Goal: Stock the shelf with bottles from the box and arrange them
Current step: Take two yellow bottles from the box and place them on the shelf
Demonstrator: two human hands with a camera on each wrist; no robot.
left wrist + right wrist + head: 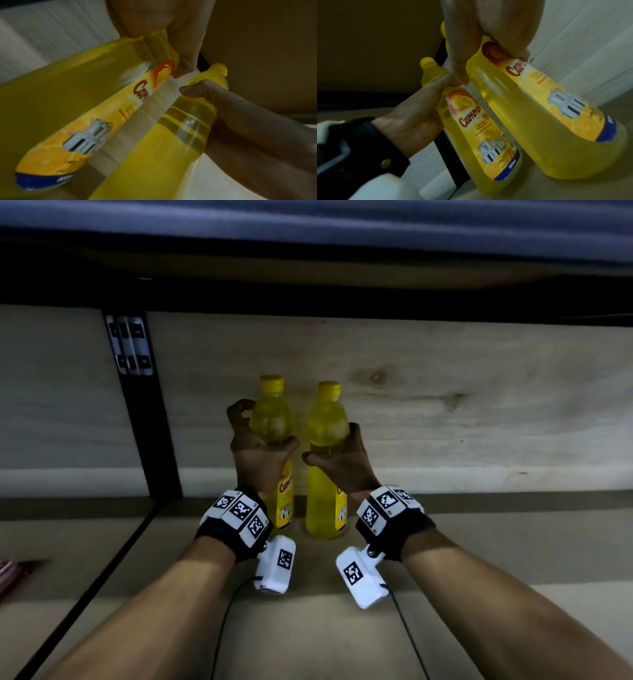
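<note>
Two yellow bottles (274, 436) (327, 460) stand on one shelf (479, 542), and two hands (260, 460) (346, 463) show.

2 yellow dish-soap bottles, left bottle (274, 440) and right bottle (327, 460), stand upright just beside each other on the wooden shelf (479, 559) near its back panel, yellow caps on, "Carmen"-type labels facing front.

Both forearms reached forward, near-parallel, wrists in black bands. Left hand (255, 453) curled round a bottle's (274, 422) upper body; right hand (346, 463) likewise gripped a second bottle (327, 419).
</note>
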